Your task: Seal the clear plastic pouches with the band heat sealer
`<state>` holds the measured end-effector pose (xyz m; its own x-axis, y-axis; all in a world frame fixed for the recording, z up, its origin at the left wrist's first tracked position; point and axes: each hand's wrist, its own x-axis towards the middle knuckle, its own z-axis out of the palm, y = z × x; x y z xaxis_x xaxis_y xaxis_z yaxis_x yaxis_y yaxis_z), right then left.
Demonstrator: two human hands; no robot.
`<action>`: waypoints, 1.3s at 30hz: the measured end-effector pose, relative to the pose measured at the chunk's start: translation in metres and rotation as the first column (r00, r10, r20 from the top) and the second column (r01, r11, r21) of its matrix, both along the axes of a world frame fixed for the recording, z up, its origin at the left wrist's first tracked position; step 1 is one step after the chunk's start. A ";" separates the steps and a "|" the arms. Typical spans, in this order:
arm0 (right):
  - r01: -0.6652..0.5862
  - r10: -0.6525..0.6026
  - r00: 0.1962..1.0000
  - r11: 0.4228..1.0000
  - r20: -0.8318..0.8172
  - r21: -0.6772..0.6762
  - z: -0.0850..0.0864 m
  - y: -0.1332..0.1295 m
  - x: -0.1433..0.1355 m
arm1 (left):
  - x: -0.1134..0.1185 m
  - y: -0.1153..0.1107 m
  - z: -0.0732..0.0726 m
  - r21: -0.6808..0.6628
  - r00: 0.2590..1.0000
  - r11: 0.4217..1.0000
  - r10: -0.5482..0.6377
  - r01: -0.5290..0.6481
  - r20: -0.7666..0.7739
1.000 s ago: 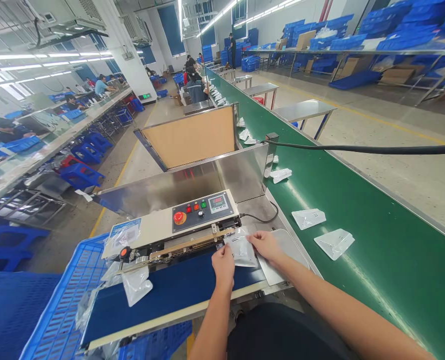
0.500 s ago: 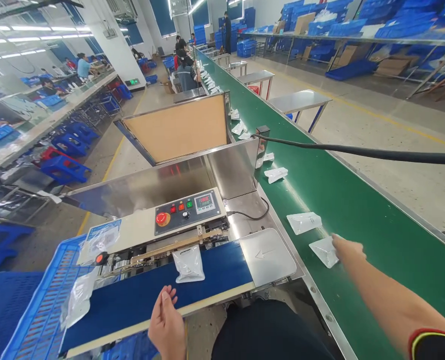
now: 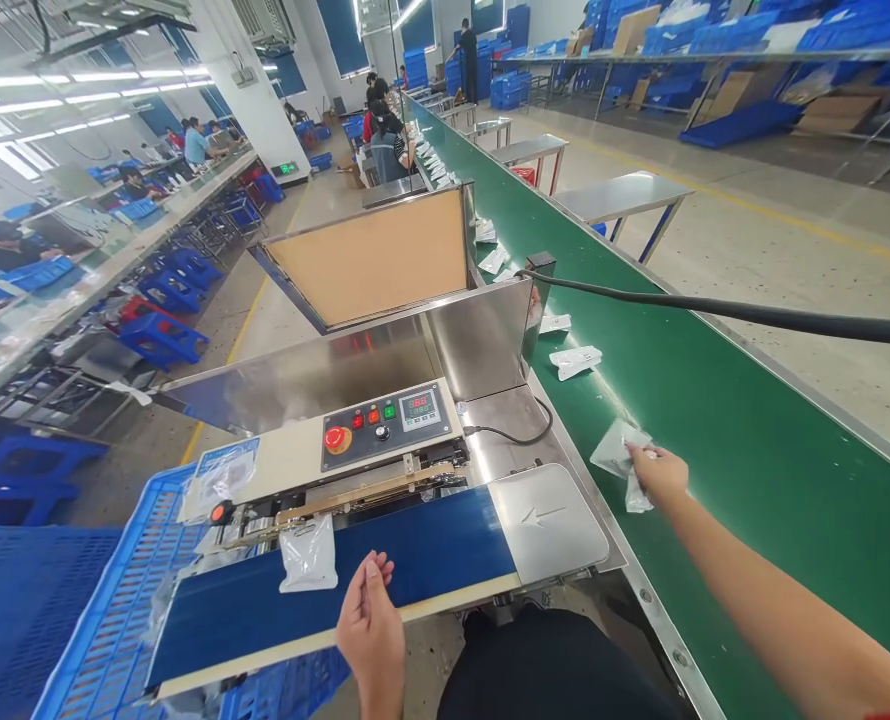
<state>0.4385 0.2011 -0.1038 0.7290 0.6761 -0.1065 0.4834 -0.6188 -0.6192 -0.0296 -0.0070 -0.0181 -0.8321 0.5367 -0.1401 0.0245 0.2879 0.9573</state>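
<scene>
My right hand (image 3: 662, 475) reaches over the green conveyor belt (image 3: 752, 480), its fingers closed on a small white plastic pouch (image 3: 638, 494). Another white pouch (image 3: 616, 447) lies against the same fingertips; whether it is gripped too I cannot tell. In front of the sealing machine (image 3: 265, 475), my left hand (image 3: 371, 620) hovers by the edge of the blue belt (image 3: 430, 550), fingers loosely curled, with nothing visible in them. A filled white pouch (image 3: 308, 555) sits on that blue belt, its top edge at the machine's sealing strip.
A blue basket (image 3: 104, 590) stands at the machine's left end. More pouches (image 3: 575, 361) lie farther up the green belt. A black cable (image 3: 715, 300) crosses above it. A steel plate with an arrow (image 3: 546, 520) adjoins the blue belt. People sit at work farther back.
The pouch on the blue belt has travelled left, and the one at its far end has dropped out of view. My right hand has brought the nearer pouch up against the other one.
</scene>
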 end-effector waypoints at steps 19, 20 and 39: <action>-0.683 0.733 0.406 0.640 -0.545 0.352 0.152 -0.107 -0.173 | 0.118 0.068 0.034 0.171 0.701 0.695 -0.712 0.698 0.032; -0.686 0.733 0.395 0.636 -0.554 0.353 0.151 -0.109 -0.171 | 0.116 0.066 0.032 0.170 0.705 0.700 -0.708 0.693 0.041; -0.663 0.552 0.599 0.748 -0.580 0.026 0.111 -0.032 -0.230 | 0.064 0.098 -0.022 0.016 0.861 0.911 -0.394 0.411 0.321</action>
